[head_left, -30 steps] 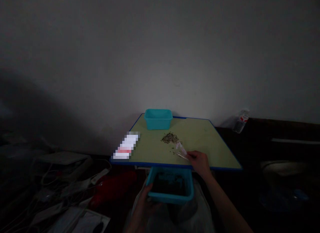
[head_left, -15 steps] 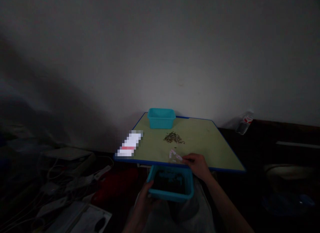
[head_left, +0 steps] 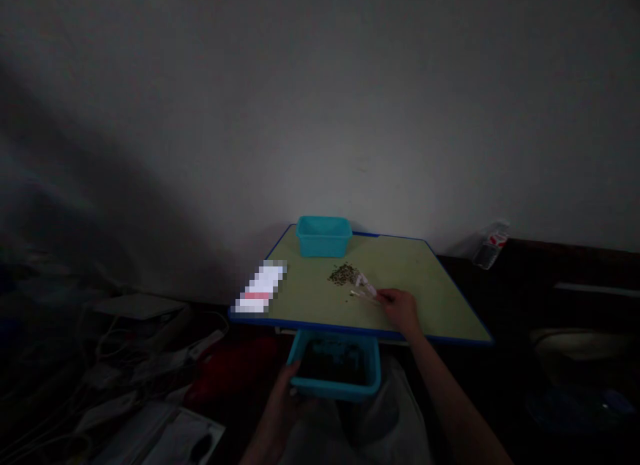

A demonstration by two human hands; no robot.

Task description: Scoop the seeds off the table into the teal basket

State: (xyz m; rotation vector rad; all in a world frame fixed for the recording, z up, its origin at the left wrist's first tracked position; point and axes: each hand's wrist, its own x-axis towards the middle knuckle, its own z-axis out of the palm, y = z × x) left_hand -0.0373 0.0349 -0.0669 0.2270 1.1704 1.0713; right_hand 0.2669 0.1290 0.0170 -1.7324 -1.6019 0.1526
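Just below the middle of the frame, a pile of grains [head_left: 342, 274] lies on the surface [head_left: 435, 298]. Your right hand [head_left: 401, 310] pinches a pale tool [head_left: 369, 287], its tip by the pile's lower right edge. At bottom centre, your left hand [head_left: 285, 390] grips the near tub [head_left: 335, 391]; the far tub [head_left: 325, 246] stands above the pile.

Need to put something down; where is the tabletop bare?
Bare: tabletop between the right hand and right blue edge, and behind, right of the far basket. Crowded: middle, with the speckled heap and pale strip; left, with the pixelated item.
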